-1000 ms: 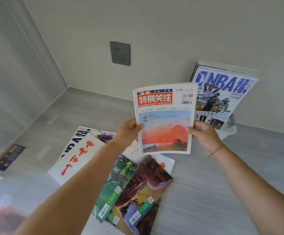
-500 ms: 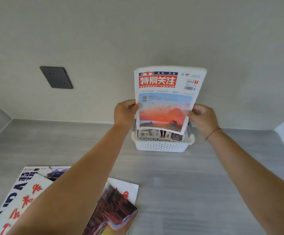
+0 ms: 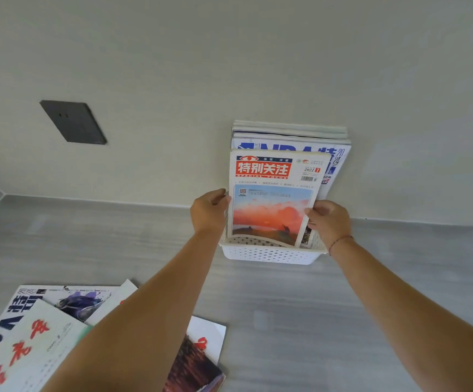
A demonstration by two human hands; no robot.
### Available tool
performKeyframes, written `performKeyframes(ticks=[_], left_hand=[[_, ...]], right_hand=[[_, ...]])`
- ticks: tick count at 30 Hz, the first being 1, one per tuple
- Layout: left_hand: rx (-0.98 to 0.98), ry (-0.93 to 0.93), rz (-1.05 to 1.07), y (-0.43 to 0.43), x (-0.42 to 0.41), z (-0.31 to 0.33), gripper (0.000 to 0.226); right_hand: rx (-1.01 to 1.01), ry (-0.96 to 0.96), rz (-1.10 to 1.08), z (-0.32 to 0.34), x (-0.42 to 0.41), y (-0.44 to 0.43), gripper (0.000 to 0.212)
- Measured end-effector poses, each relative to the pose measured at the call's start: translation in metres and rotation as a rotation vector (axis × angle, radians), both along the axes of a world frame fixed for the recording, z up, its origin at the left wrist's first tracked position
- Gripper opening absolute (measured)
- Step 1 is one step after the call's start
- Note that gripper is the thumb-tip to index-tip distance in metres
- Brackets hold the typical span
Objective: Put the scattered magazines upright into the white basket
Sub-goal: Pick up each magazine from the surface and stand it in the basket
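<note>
surface: grey (image 3: 300, 321) | far back: white basket (image 3: 269, 254) | near-left: scattered magazines (image 3: 31, 343)

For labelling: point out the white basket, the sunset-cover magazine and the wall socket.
white basket (image 3: 269, 254), head view, front wall.
sunset-cover magazine (image 3: 269, 213), head view, cover picture.
wall socket (image 3: 74, 121), head view, plate's middle.

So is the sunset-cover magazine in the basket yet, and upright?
In and upright: the sunset-cover magazine stands inside the white basket, before the NBA magazine. The left hand and right hand grip its sides.
</note>
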State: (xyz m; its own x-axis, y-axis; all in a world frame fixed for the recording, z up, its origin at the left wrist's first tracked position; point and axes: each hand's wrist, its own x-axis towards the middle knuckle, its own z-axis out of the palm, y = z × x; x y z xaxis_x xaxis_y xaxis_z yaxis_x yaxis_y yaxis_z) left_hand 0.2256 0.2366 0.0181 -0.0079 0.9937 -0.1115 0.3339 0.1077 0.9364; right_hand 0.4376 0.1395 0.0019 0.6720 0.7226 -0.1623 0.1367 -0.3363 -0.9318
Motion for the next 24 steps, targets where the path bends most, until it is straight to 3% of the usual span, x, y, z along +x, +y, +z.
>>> performKeyframes(ticks=[9,14,20,24], left_hand=[[-0.008,0.015,-0.004,0.006,0.006,-0.002,0.017],[-0.026,0.035,-0.014,0.006,-0.007,-0.006,0.024],[-0.041,0.062,0.05,-0.011,-0.071,-0.013,0.033],[-0.051,0.104,0.127,-0.042,-0.148,-0.029,0.03]], right_hand=[[-0.054,-0.108,-0.111,-0.001,-0.003,0.013,0.004],[-0.078,-0.206,-0.131,-0.002,-0.012,0.011,0.017],[-0.044,-0.232,-0.209,0.005,-0.036,0.0,0.04],[0.033,-0.369,-0.142,0.006,-0.087,-0.02,0.032]])
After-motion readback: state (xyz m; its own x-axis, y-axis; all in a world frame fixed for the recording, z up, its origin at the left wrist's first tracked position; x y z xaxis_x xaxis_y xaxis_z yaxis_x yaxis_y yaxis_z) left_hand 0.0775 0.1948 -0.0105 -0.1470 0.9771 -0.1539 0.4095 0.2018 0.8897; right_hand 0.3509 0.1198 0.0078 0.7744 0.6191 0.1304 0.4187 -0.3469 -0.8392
